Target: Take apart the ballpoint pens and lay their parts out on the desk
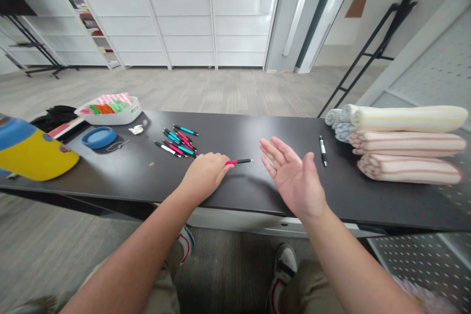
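By the pen pile [180,143]: the left hand [208,174] is just to its right and a bit nearer to the person. The back of the hand faces up, and the fingers curl down.
Left grip: the thumb and fingers pinch a pinkish-red pen [237,161]. Its black end and thin tip poke out to the right, away from the pile.
Right hand [294,181]: it is farther right of the pile, over the table. It is open and loose, palm turned up and in, thumb up, fingers pointing away and toward the left.
Pile colors: teal, pinkish-red and white pens with black ends lie flat, some crossing over others.
White and black pen [323,151]: it lies alone, well to the right of the pile.
Rolled cloths [408,142]: they are stacked up, farthest right from the pile.
Left of the pile: a little white lump [136,129], a gray string loop [118,145], a round blue dish [106,144], then a big yellow and blue thing [40,154].
White basket [123,117]: it is left of the pile and farther back, with bright cloth inside.
Table [128,176]: dark, smooth and a bit shiny under the pile.
Room: past the pile are gray floor [221,88] and tall white cabinets [176,14].
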Available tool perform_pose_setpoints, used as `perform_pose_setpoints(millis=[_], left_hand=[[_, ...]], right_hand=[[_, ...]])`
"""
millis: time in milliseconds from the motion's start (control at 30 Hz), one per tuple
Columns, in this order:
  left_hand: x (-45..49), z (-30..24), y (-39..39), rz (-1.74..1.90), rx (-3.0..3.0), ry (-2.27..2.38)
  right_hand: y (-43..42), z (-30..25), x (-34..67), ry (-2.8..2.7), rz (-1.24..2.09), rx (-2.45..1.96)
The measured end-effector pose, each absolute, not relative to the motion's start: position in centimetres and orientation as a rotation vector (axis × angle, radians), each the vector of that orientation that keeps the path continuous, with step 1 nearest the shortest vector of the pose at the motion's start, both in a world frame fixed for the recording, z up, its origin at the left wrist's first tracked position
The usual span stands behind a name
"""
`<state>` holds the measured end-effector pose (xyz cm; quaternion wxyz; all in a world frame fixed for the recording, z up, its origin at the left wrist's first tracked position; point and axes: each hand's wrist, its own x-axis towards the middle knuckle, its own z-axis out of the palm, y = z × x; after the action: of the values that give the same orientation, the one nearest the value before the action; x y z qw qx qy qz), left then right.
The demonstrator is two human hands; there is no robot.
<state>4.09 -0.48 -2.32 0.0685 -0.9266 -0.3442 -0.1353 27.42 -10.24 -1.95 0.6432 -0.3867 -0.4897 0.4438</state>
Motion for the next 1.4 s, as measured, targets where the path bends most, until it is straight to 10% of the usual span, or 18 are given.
perform_pose_setpoints(millis=[733, 1400], left_hand=[[4.3, -2.5, -1.7, -0.629, -2.807, -0.789], [4.0, -2.8, -1.6, -0.595, -2.769, -0.729]], right_hand=[[-9.7, -2.0, 27.6, -0.722, 1.383, -0.668], [-10.1, -3.4, 26.6, -1.522, 0.845, -1.478]])
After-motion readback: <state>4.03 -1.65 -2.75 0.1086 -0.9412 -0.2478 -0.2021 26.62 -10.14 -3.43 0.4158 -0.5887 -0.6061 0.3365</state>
